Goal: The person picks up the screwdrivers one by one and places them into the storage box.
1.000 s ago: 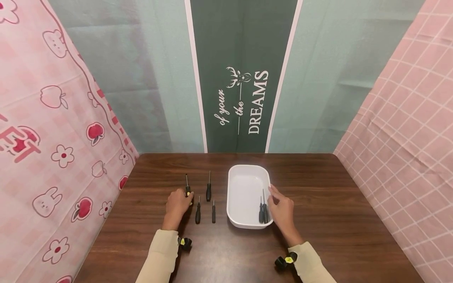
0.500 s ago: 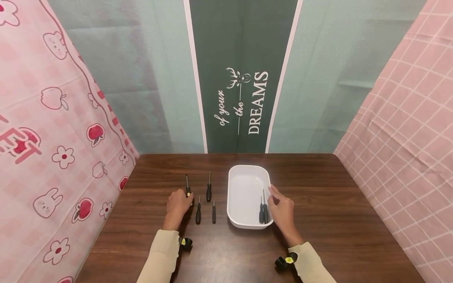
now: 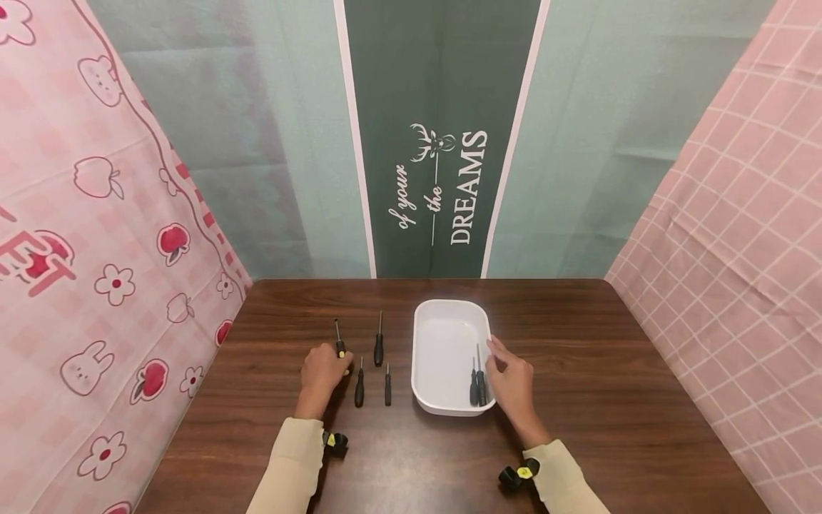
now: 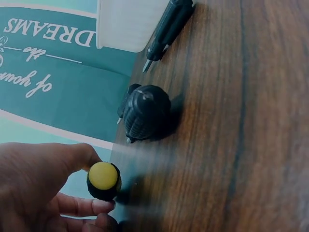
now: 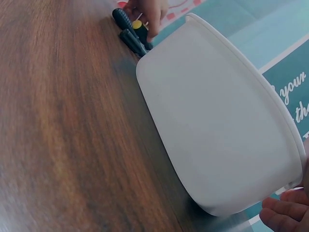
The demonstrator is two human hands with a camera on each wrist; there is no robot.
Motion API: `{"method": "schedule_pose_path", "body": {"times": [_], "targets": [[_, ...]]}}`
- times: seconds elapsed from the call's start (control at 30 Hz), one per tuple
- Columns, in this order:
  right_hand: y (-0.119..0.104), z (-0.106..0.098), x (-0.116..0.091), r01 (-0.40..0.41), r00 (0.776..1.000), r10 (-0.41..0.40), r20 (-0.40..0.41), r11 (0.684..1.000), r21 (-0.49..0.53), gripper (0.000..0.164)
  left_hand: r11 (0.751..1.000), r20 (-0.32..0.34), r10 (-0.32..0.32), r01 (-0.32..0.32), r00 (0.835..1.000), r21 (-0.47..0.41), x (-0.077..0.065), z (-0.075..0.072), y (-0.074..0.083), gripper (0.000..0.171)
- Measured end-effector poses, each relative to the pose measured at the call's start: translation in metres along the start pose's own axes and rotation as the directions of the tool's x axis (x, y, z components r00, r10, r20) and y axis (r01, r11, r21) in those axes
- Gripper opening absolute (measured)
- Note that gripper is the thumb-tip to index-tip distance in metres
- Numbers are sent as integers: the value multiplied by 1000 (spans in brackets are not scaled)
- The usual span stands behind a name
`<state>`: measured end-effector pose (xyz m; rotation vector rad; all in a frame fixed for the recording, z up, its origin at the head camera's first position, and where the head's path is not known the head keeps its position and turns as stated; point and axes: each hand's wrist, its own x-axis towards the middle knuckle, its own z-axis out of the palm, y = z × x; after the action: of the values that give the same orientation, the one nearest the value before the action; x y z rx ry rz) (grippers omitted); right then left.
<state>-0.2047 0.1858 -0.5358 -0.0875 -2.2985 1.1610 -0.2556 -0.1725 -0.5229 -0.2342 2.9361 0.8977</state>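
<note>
My left hand pinches a black screwdriver by its handle between thumb and fingers, its shaft pointing toward the back of the table. The yellow butt end of its handle faces the camera in the left wrist view. At the right side of a white plastic tray, my right hand grips the rim. Two dark-handled screwdrivers lie inside the tray against its right wall. Between left hand and tray lie a long screwdriver and two shorter ones, a left one and a right one.
The brown wood-grain table ends at a green curtain with white lettering. Pink patterned cloth hangs on the left, and pink checked cloth on the right.
The tip of the screwdriver in my left hand has swung slightly left. The right hand, the tray and the other screwdrivers keep their places.
</note>
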Motion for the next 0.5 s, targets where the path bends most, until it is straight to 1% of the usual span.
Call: {"method": "schedule_pose_path", "body": {"times": [0.13, 0.27, 0.37, 0.5], "targets": [[0, 0, 0, 13, 1000, -13, -3, 1000, -9, 29, 1000, -19, 0, 0, 1000, -19, -1, 0, 0, 42], [1, 0, 0, 32, 999, -32, -11, 999, -2, 29, 999, -58, 7, -9, 998, -36, -1, 1, -2, 43], [0, 0, 0, 24, 1000, -24, -8, 1000, 4, 30, 999, -84, 12, -16, 996, -49, -1, 2, -3, 45], [0, 1, -1, 3, 1000, -3, 1, 1000, 1, 30, 998, -103, 12, -18, 995, -58, -2, 2, -4, 45]]}}
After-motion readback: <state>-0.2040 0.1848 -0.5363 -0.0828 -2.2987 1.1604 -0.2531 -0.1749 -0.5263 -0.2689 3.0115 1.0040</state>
